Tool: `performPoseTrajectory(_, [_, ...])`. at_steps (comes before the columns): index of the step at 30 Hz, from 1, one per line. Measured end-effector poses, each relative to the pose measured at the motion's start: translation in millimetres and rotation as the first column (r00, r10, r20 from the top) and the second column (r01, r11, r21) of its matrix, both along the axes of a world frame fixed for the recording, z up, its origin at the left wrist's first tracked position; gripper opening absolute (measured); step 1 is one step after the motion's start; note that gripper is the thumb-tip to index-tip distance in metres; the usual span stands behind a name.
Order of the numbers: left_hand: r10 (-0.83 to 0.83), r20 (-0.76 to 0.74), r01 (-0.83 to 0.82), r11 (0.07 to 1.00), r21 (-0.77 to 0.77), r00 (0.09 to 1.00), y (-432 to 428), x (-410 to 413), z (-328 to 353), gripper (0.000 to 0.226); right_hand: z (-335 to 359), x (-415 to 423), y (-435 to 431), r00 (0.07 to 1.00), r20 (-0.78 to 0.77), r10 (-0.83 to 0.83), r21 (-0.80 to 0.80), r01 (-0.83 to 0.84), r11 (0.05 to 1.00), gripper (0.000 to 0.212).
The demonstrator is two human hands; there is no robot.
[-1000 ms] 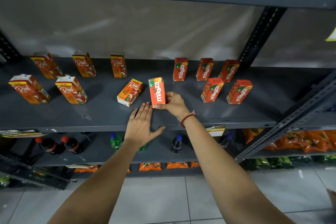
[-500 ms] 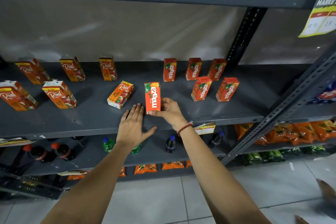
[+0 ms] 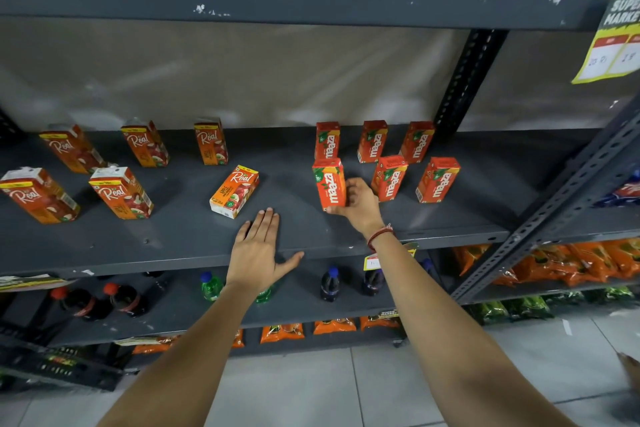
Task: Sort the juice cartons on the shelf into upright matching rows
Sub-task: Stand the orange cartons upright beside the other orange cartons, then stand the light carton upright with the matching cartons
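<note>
Head view looks down on a grey shelf [image 3: 180, 239] with two brands of juice carton. Right hand [image 3: 360, 206] grips a Maaza carton [image 3: 329, 184] low down, thumb at its near bottom corner and fingers [image 3: 355, 185] wrapped round its right side; the carton stands upright on the shelf at the left end of the near Maaza row. Left hand [image 3: 258, 250] lies flat on the shelf's front edge, fingers pressed together and thumb spread out, holding nothing.

On the right, the Maaza side looks nearly sorted. Three cartons stand in a far row [image 3: 372, 141] and, with the held one, three in a near row [image 3: 414, 179]. All are upright, though slightly turned and unevenly spaced, so some squaring up may be left.

On the left, three Real cartons stand along the far row [image 3: 145, 144] and two in the near row [image 3: 79, 192], all upright but angled differently. One Real carton [image 3: 234, 191] lies on its side near the middle, just beyond the left hand. Standing it up beside the near pair appears to be the main step left.

Maaza cartons are small, red-orange boxes with white lettering running up the face. Real cartons are taller, orange with a yellow band on top and fruit pictured below.
</note>
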State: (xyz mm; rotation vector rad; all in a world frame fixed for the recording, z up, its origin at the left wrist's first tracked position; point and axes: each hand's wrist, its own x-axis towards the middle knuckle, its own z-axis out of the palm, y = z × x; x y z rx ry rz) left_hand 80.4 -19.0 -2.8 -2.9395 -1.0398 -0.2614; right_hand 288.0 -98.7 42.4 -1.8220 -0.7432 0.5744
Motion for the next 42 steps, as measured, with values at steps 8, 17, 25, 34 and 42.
performPoseTrajectory(8, [-0.008, 0.012, 0.008, 1.000, -0.013, 1.000, 0, 0, 0, 0.096, -2, 10, 2, 0.986, 0.168, -0.001, -0.105, 0.019, 0.994, 0.051])
performPoseTrajectory(17, [-0.013, 0.027, 0.014, 1.000, -0.024, 1.000, 1, 0, -2, 0.096, -2, 9, 2, 0.983, 0.179, 0.028, -0.149, -0.001, 0.989, 0.055])
performPoseTrajectory(25, [-0.019, 0.019, 0.019, 0.999, -0.025, 1.000, 1, 0, -1, 0.094, -8, -19, -5, 0.947, 0.208, -0.246, -0.012, 0.254, 0.967, 0.050])
performPoseTrajectory(34, [-0.065, 0.190, 0.080, 0.994, -0.072, 0.980, 10, -36, 11, 0.075, -2, -89, 21, 0.919, 0.108, -0.379, 0.176, 0.357, 0.917, 0.018])
performPoseTrajectory(42, [0.079, 0.241, -0.057, 0.994, -0.097, 0.967, 55, -102, 17, 0.066, 19, -139, 91, 1.000, -0.013, -0.023, -0.069, 0.022, 0.997, 0.042])
